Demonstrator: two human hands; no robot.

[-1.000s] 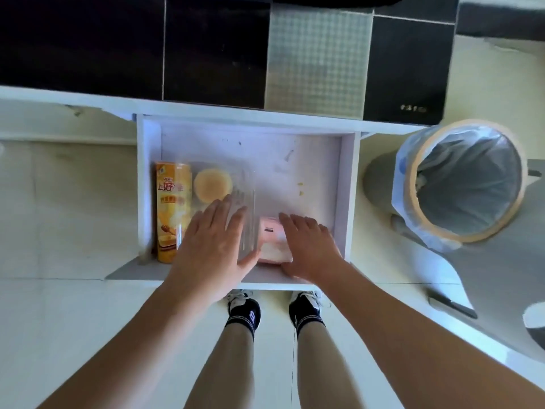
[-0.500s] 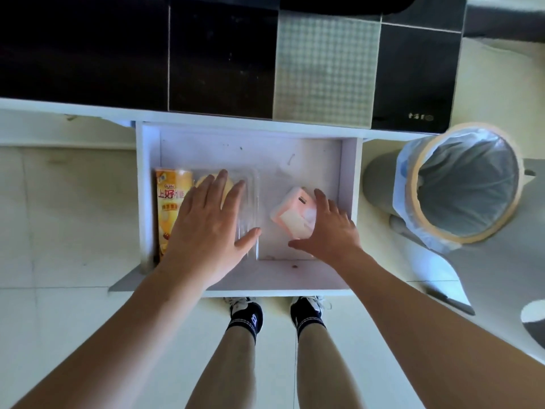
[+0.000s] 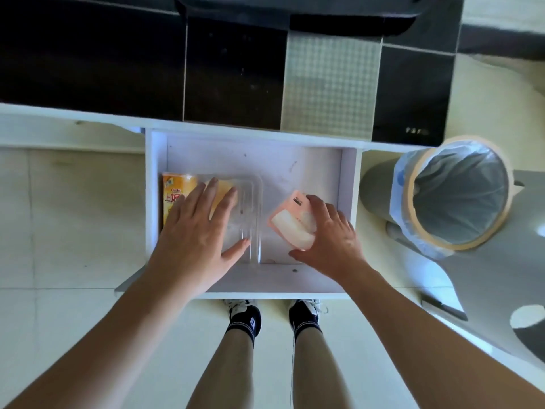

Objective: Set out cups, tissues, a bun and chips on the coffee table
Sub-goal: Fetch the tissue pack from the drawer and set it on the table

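your right hand has its grip curled around the tissue pack, a soft pink-and-white packet lifted off the floor of the open white drawer. the pack is tilted, its long axis running diagonally from the far corner near your fingertips down toward your thumb. your left hand lies flat and released, fingers straight and spread, on the clear plastic container (rigid, glossy, rounded corners), whose long axis runs front to back. under its lid the round yellow bun shows between your fingers at the far end. just left of the container, against the drawer's left wall, the chips can lies on its side, a yellow cylinder pointing front to back. 1 round bin with a pale plastic liner stands to the right of the drawer on the tiled floor.
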